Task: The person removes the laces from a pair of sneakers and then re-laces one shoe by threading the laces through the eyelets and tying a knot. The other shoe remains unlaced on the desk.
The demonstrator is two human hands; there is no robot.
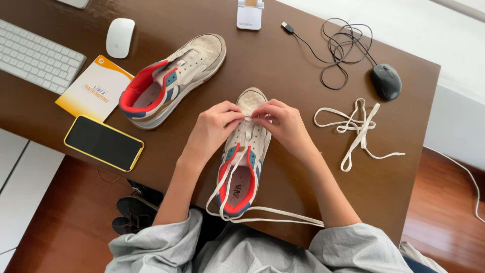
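A beige sneaker with red lining and blue side patches (243, 178) lies on the brown desk (283, 65), toe pointing away from me. My left hand (216, 126) and my right hand (283, 123) meet over its front eyelets, both pinching the white lace (273, 218) threaded there. The lace's loose ends trail off the heel toward my lap. A second matching sneaker (174, 78), unlaced, lies tilted at the upper left. Another loose white lace (356, 129) lies in a tangle to the right.
A yellow-cased phone (103, 142) and an orange-and-white booklet (96, 88) lie at the left, near a white keyboard (35, 55) and white mouse (120, 37). A black wired mouse (386, 81) with coiled cable sits at the right. A white stand (250, 14) is at the back.
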